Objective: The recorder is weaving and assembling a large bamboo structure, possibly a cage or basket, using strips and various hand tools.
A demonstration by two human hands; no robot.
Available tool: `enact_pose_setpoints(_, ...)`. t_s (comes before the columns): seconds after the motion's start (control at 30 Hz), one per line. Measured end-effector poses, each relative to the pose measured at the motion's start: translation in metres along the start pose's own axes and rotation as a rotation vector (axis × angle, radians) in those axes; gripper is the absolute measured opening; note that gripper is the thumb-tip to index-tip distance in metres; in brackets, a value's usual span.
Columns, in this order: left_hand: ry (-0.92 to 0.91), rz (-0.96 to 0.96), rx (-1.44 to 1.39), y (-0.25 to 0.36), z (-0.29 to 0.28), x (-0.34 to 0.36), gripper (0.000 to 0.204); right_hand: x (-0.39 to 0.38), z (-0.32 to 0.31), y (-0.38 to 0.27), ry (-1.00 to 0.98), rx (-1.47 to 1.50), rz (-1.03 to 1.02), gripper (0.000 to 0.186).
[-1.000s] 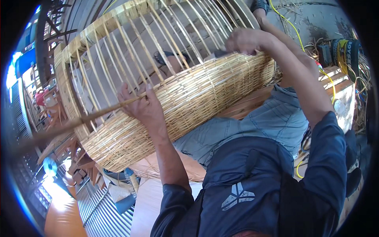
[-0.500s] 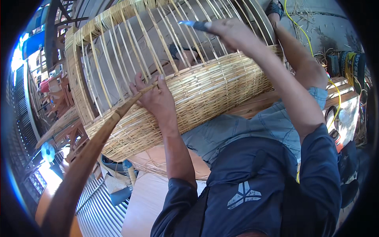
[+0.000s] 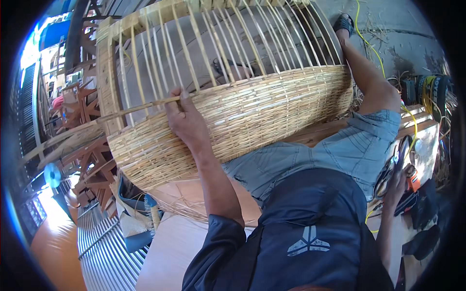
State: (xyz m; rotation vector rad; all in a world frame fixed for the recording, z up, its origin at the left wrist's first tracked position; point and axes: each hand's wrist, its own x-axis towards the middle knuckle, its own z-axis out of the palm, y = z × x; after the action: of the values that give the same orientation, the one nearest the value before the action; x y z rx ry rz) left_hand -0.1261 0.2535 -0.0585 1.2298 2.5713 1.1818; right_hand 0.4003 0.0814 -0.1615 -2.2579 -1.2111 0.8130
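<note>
My left hand [image 3: 187,116] pinches a long split cane strip [image 3: 133,109] along the upper edge of the woven cane band [image 3: 257,111]. Bare vertical cane stakes [image 3: 188,58] run from that weave to the wrapped top bar of the wooden frame [image 3: 109,72]. The strip trails leftward past the frame's side. At the right, beside my thigh, my right hand [image 3: 395,186] is closed on what looks like the knife [image 3: 399,155], low among dark tools and a small orange tool [image 3: 412,178]; its grip is partly hidden.
A yellow cord [image 3: 369,46] runs over the concrete floor [image 3: 407,29] beside my sandalled foot [image 3: 343,26]. A dark coiled item [image 3: 432,94] sits at right. Wooden pieces [image 3: 92,165], corrugated metal [image 3: 109,247] and pale boards [image 3: 162,252] lie to the left and below.
My right hand has left the weave with the knife, rising, then dropping to the tools at lower right. The strip in my left hand now lies flatter, trailing leftward.
</note>
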Motion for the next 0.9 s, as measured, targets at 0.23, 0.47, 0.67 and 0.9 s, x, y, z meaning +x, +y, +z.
enact_pose_setpoints(0.23,0.014,-0.086,-0.559,0.014,-0.03,0.017,0.019,-0.013,-0.01,-0.004,0.028,-0.384,-0.341,0.028)
enact_pose_setpoints(0.47,-0.193,0.055,-0.41,0.06,-0.042,0.007,0.019,0.07,0.184,-0.303,-0.595,0.487,-0.84,0.04)
enact_pose_setpoints(0.67,-0.455,0.011,-0.309,0.061,-0.042,0.07,0.023,0.032,0.272,-0.404,-1.048,0.513,-0.764,0.024)
enact_pose_setpoints(0.9,-0.591,-0.351,-0.338,0.047,0.007,0.115,0.028,0.02,0.259,-0.39,-0.842,0.379,-0.819,0.025)
